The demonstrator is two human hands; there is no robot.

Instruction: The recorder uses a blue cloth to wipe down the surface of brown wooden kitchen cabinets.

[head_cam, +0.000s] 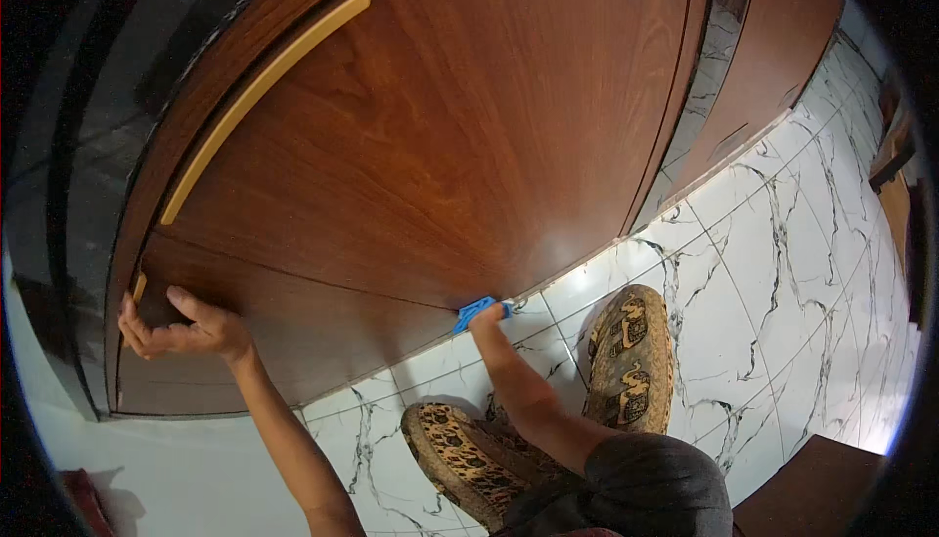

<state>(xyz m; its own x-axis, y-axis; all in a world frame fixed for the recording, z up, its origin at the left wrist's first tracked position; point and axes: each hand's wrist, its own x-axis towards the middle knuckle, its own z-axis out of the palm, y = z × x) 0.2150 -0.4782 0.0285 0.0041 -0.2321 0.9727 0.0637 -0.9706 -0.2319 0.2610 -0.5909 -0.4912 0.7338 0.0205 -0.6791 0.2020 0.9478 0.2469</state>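
My left hand [187, 329] is at the far left, its curled fingers over the short gold door handle [140, 286] of a narrow brown wood-grain cabinet door [293, 324]. The thumb stands apart from the fingers, and most of that handle is hidden behind them. Low down, my right hand [489, 315] presses a bunched blue cloth [475, 311] to the bottom of the cabinet front, close to the floor. The cloth sits by the seam between the narrow door and a wider wood-grain door [469, 133]. That wider door bears a long, curved-looking gold handle [257, 97].
A dark glossy stone edge [95, 119] borders the cabinet. Beneath it runs a white marble-patterned tile floor [763, 302]. My legs in patterned trousers [631, 361] are folded close to the cabinet. Another wood-grain panel [777, 45] continues at the right; a brown wooden surface [814, 486] lies lower right.
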